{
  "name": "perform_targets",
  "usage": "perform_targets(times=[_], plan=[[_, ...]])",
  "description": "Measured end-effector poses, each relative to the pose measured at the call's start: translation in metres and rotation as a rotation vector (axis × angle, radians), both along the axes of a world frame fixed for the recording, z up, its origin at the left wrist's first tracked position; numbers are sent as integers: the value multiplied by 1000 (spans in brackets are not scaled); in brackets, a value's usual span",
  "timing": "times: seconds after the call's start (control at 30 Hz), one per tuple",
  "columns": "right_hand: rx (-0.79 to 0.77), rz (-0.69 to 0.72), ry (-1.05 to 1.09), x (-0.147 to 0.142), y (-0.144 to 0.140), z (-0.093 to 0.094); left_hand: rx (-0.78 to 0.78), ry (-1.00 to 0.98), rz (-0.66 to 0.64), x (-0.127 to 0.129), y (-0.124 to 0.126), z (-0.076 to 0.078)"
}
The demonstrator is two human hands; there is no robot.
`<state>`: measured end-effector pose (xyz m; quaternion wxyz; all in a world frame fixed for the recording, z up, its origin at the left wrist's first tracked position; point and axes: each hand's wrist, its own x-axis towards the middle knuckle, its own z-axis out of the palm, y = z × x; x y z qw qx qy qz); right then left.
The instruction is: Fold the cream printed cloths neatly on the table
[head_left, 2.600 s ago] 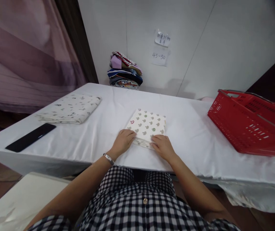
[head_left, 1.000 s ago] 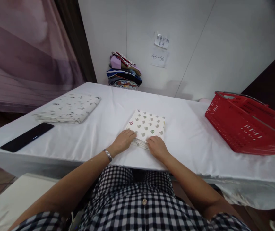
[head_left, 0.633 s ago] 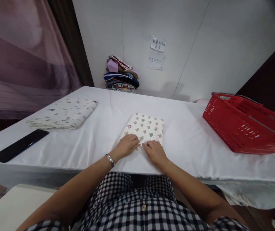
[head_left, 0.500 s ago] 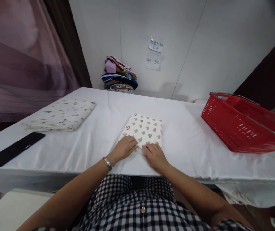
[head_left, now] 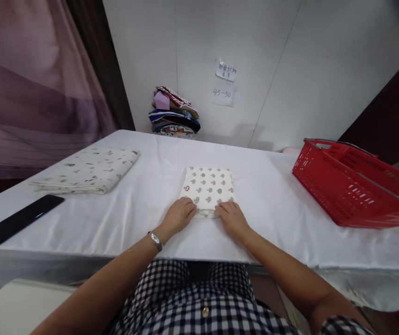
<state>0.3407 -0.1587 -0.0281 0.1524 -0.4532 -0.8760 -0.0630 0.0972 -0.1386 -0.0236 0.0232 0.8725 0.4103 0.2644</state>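
White-draped table [head_left: 122, 218]: folded cloth's [head_left: 209, 187] near edge under both hands.

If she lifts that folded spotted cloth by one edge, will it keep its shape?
Probably not: the spotted cloth shows soft stacked layers at its near edge, so it would likely sag and unfold. It looks light. Pushed, it may drag the wrinkled white table cover along.

Clad in a black-and-white checked shirt [head_left: 199, 302], closed down the front with a small round brassy button [head_left: 204, 311]. Short sleeves, checked cloth showing near both lower corners, forearms bare. Thin silver bracelet [head_left: 155, 240] of metal links around the wrist of the left hand [head_left: 178, 217]. Nothing worn on the right hand [head_left: 232, 219].
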Motion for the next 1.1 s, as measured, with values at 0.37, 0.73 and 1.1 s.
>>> perform_targets(times=[0.37,0.73,1.1], plan=[[-27,29,53,-29,-6,-4,-116,-38,65,23,10,6],[-77,42,144,-29,-15,-4,33,123,200,20,53,-17],[-177,-147,157,-35,101,27,-286,217,253,22,45,-5]])
